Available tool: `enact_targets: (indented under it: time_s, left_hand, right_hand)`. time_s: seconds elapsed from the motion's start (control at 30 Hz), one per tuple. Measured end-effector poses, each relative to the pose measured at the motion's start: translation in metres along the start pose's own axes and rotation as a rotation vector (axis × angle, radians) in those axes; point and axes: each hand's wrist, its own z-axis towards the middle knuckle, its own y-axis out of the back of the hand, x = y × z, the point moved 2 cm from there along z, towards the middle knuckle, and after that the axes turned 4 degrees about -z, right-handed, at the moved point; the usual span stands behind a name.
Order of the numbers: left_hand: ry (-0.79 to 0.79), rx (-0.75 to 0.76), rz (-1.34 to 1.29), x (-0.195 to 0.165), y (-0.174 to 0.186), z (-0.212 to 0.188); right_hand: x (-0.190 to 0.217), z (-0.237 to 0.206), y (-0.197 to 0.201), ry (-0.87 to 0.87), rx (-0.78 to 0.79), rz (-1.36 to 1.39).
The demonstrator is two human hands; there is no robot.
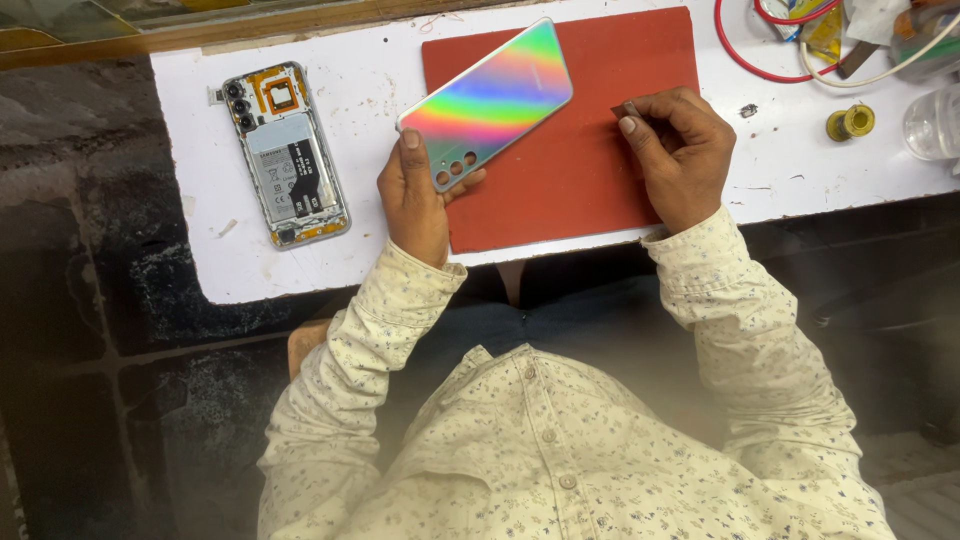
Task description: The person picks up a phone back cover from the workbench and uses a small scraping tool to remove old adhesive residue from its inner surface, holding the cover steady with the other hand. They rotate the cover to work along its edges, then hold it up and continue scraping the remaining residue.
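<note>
Your left hand (415, 195) grips the iridescent back cover (490, 100) of a phone by its lower end, thumb laid along the edge near the three camera holes and fingers curled underneath. That hold tilts the panel up off the red mat (580, 190), so its rainbow face looks up at you and its far corner hangs over the mat's upper edge; held this way, the cover's underside and rim seem kept free of the surface.

Your right hand (680, 150) rests on the mat just beside the cover, thumb and forefinger pressed together on something small and dark at the fingertips. What that is, you cannot tell from here; it is too small. The other fingers are folded in, with the heel of the hand steadied on the mat.

The opened phone (285, 155) lies flat on the white desk (200, 250) well to the left of the mat, inner side up, battery and orange parts exposed, apart from both hands.

At the desk's far right sit a red cable (735, 55), a small yellow spool (850, 122) and a clear plastic container (930, 125), with more clutter at the corner. Nothing lies between your hands, and the mat beneath them is bare.
</note>
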Motion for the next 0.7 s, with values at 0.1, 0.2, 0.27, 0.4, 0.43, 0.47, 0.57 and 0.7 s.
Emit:
enact_targets:
  time_s: [0.1,0.2,0.27,0.4,0.43,0.47,0.57,0.7]
  left_hand:
    - [-0.007,0.001,0.006,0.0,0.0,0.0]
    - [-0.012,0.005,0.018,0.0,0.0,0.0]
    - [-0.014,0.009,0.028,0.0,-0.001,0.0]
    - [-0.004,0.015,0.031,-0.002,-0.001,0.0]
    - [0.001,0.016,0.028,-0.002,-0.001,0.0]
    - [0.006,0.015,0.017,-0.002,-0.001,0.001]
    - [0.023,0.015,-0.018,-0.002,-0.002,0.004]
    - [0.035,0.028,-0.07,0.001,0.001,0.004]
  right_hand:
    - [-0.001,0.0,0.0,0.005,-0.004,-0.004]
    - [-0.001,0.0,0.0,-0.002,-0.005,0.002]
    - [0.0,0.001,0.0,-0.019,-0.007,0.005]
    - [0.004,0.0,0.002,-0.029,-0.034,0.016]
    - [0.005,0.0,0.002,-0.021,-0.045,0.022]
    - [0.006,0.0,0.003,0.0,-0.062,0.059]
    - [0.005,-0.001,0.006,0.028,-0.128,0.126]
    - [-0.006,0.0,0.025,0.053,-0.251,0.028]
